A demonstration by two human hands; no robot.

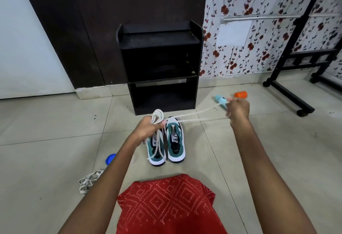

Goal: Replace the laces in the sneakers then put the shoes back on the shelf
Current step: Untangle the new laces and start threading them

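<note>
Two white-and-teal sneakers stand side by side on the tiled floor, the left sneaker (157, 152) partly behind my hand and the right sneaker (175, 141) in full view, both without laces in the eyelets. My left hand (146, 129) grips a coiled bundle of white lace (157, 117) above the left shoe, with loose ends hanging down over it. A strand of the same lace (196, 114) runs tight to my right hand (237, 108), which pinches its end out to the right. The black shelf (161, 67) stands behind the shoes with nothing on it.
A second pile of off-white laces (88, 181) lies on the floor at the lower left, near a blue lid (110, 158). A light blue toy (221, 100) and an orange object (240, 94) lie right of the shelf. A black wheeled frame (296, 96) stands at the right.
</note>
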